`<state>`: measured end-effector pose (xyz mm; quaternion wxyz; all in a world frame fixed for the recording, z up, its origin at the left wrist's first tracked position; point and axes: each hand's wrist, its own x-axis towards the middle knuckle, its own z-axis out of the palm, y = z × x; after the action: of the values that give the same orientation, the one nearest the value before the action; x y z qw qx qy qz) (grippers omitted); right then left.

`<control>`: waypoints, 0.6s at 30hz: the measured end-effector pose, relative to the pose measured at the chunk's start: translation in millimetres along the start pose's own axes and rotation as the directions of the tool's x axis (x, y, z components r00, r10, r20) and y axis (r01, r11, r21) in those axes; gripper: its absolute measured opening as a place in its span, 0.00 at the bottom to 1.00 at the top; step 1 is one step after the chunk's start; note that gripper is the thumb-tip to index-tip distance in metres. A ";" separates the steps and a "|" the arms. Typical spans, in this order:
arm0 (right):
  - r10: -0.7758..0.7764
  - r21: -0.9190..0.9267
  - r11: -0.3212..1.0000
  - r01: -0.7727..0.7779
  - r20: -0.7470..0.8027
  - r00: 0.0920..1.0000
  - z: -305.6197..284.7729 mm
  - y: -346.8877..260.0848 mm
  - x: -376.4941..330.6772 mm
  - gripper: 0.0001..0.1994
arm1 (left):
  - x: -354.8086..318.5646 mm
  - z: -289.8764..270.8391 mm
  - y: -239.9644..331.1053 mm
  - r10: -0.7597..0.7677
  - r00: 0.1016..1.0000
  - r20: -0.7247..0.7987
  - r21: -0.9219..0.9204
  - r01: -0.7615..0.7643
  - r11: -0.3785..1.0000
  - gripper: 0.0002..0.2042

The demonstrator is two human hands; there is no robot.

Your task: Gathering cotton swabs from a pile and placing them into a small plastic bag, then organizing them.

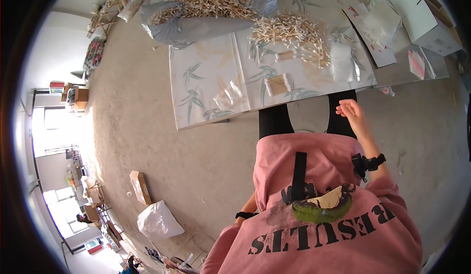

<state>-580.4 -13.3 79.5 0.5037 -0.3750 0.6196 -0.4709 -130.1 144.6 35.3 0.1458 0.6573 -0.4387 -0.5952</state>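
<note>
Right hand [351, 110] hangs open and empty just below the desk [206, 78] edge, fingers loose; left hand is hidden beside the pink sweatshirt [333, 210], so its state can't be told. The swab bundle [277, 84] lies near that edge, the loose swab pile [289, 31] beyond it. Best approach: reach up, pinch evenly, keep swabs aligned.

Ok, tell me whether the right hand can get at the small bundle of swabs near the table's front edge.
Probably yes. The right hand hangs open and empty just off the table edge, and the bundle of swabs lies near that edge, nothing between them.
</note>
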 end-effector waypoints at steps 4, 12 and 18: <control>-0.074 0.006 0.997 0.074 -0.049 0.996 -10.9 -1.3 -14.1 0.12 | -4.6 -0.5 5.2 -0.036 0.998 -0.058 0.018 0.038 0.999 0.18; 0.013 0.033 0.999 -0.005 -0.244 0.970 -89.7 64.3 -59.2 0.14 | -17.3 -5.4 17.7 -0.148 0.977 -0.152 0.027 0.154 0.988 0.20; -0.146 -0.184 0.978 0.101 -0.247 0.958 -87.0 50.7 -34.5 0.14 | -22.9 -7.4 29.9 -0.238 0.956 -0.173 0.020 0.245 0.969 0.22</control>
<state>-657.7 50.9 44.4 0.3544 -0.3898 0.6930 -0.4921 -133.3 142.2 73.4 0.0955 0.7569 -0.3533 -0.5414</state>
